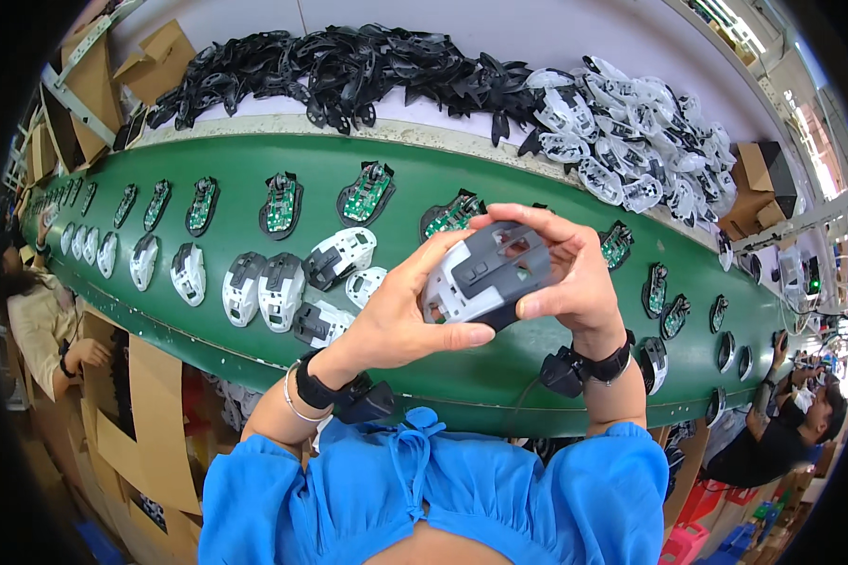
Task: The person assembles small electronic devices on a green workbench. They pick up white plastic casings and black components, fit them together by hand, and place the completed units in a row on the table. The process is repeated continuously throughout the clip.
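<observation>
Both my hands hold a computer mouse top shell [488,271], dark grey with a white section, raised over the belt. My left hand [391,306] grips its white end, with the thumb along the near side. Around the grey end curl the fingers of my right hand [579,268], its thumb pressed on the near edge. Whether a base sits under the shell is hidden. Just beyond my fingers lies a mouse base with a green circuit board [448,215]. Several grey and white shells, such as this one [281,290], rest left of my left hand.
A green conveyor belt [254,155] spans the view, carrying a row of mouse bases with boards [367,193]. Behind it are heaps of black plastic parts [349,71] and whitish shells [631,132]. Cardboard boxes [155,395] stand at the near left. A person [773,424] works at the right, another [42,325] at the left.
</observation>
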{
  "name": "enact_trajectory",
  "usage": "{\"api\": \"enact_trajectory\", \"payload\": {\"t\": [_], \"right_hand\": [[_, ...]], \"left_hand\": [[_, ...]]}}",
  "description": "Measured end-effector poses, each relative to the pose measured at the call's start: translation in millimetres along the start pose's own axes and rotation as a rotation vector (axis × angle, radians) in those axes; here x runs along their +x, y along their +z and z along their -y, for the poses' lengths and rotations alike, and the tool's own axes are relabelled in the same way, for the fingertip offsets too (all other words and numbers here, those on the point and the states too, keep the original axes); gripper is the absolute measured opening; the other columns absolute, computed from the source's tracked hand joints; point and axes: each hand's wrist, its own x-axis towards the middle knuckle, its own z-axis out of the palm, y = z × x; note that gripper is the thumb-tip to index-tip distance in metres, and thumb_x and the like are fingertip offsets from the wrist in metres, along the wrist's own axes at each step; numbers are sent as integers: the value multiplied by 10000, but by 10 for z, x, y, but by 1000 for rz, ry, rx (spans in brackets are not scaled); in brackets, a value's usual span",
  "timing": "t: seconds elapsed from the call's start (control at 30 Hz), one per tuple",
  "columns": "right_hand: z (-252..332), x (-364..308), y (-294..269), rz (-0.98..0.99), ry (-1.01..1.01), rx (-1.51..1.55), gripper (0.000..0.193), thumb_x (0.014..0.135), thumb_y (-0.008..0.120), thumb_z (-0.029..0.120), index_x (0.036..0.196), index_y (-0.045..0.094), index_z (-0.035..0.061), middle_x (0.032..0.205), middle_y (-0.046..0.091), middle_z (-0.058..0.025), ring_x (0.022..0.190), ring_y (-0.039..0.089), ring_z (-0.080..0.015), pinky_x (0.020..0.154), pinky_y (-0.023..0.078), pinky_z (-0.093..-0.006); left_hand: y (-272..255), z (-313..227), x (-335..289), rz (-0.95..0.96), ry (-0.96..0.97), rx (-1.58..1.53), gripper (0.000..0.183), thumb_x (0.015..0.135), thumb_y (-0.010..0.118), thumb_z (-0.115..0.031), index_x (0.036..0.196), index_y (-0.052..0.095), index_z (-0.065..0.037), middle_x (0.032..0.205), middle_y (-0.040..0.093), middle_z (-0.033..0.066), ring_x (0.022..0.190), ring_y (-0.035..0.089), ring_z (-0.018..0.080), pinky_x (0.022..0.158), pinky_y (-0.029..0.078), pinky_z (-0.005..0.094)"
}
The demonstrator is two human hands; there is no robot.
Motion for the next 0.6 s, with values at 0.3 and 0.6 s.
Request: {"api": "enact_trajectory", "payload": {"t": [0.3,0.6], "right_hand": [[-63,-6,164,-45,-109,-464,746,604,865,58,1283,560,8,1245,609,-128,1142,590,-220,1016,440,-344],[-300,489,372,68,-893,-1319,555,643,719,16,1183,593,-11,1143,622,-160,1030,623,-322,863,523,-407]], "left_hand": [[-199,264,-38,51,12,-188,853,670,837,-93,1397,396,-28,1377,434,99,1308,391,210,1103,296,379],[-494,473,-49,15,-283,-1058,786,872,512,-646,1419,349,-106,1354,472,94,1230,488,239,1005,423,462]]}}
